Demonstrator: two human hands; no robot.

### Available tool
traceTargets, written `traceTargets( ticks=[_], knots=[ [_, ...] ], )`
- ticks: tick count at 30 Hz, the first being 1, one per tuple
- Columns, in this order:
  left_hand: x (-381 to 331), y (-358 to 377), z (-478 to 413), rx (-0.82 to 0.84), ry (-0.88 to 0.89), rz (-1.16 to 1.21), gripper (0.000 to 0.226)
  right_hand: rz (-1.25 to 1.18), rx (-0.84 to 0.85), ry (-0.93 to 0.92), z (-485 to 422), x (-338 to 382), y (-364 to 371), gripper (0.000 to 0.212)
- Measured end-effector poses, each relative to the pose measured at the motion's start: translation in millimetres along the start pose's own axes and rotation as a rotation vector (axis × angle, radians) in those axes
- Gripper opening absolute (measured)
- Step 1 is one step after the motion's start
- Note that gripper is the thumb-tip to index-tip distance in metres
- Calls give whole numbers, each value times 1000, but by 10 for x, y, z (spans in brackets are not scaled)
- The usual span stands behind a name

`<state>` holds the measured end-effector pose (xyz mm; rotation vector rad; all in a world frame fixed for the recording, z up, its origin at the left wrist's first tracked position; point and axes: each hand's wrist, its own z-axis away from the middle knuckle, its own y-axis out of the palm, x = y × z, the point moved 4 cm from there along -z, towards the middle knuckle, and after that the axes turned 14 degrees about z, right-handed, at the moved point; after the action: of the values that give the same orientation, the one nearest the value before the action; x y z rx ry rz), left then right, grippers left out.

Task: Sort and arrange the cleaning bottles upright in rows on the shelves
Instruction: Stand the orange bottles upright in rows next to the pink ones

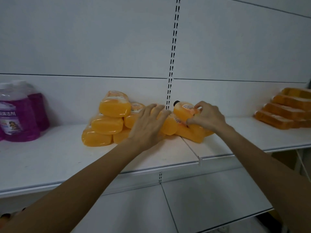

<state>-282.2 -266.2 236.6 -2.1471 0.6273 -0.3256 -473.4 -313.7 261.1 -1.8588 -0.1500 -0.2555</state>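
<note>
- I am reaching over the front edge of the white shelf (50,157)
- My left hand (148,125) is lying flat, fingers spread, pressing on the heap of orange bottles (107,121), which are lying on their sides mid-shelf
- My right hand (208,116) is curling round one dark-capped bottle (184,109) at the heap's right end, thumb and fingertips pinching it
- Pulling it free is likely risking loosely stacked neighbours rolling forward off the shelf
- Purple bottles (18,115) are standing upright far left, and another orange stack (286,111) is lying far right

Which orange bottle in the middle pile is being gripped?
The orange bottle showing its black cap, at the right end: the right hand pinches it; the left hand lies flat on the pile.
</note>
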Motion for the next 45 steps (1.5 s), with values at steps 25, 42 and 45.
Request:
traceTargets(
  ticks=[25,42,45],
  knots=[
    [531,-642,-60,-153,47,241,70,-996,377,-102,-232,1240,143,45],
    [1678,-110,762,-147,-954,1346,54,-1031,664,-92,-567,1309,510,24],
    [1667,-63,738,-143,-924,1356,48,-1026,687,-165,-671,1328,531,30]
  ],
)
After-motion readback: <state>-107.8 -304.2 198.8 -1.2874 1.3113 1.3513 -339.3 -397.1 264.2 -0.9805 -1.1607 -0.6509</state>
